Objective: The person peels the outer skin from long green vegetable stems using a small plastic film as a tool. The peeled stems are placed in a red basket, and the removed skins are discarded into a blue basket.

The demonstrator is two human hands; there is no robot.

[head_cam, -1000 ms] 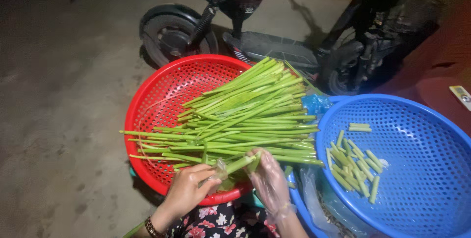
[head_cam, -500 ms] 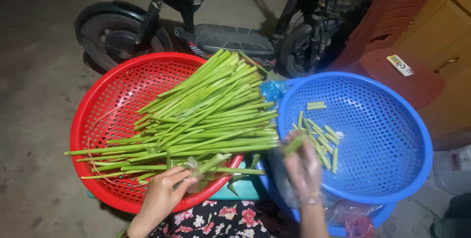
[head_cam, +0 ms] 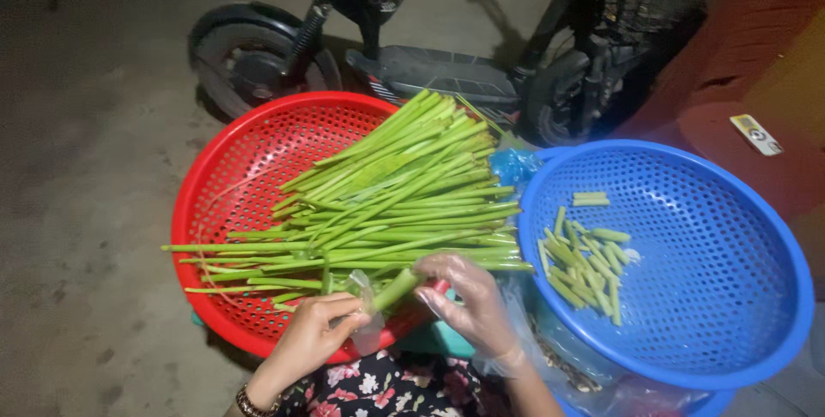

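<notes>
A pile of long green stems [head_cam: 387, 202] lies across a red perforated basket [head_cam: 232, 176]. To its right a blue perforated basket [head_cam: 713, 297] holds several short cut stem pieces [head_cam: 584, 262]. My left hand [head_cam: 318, 335] and my right hand [head_cam: 468, 297], both in thin clear plastic gloves, meet over the red basket's near rim. Between them they hold one green stem [head_cam: 397, 288], the left hand at its lower end, the right hand at its upper end.
A parked scooter [head_cam: 404, 47] stands just behind the baskets on a concrete floor [head_cam: 77, 168]. A reddish-brown surface [head_cam: 756, 64] with a small card [head_cam: 756, 135] on it is at the right. Crumpled blue plastic [head_cam: 514, 166] sits between the baskets. Floral cloth [head_cam: 387, 387] is at the bottom.
My right hand has come back from the blue basket to the red basket's rim and now grips a stem together with my left hand.
</notes>
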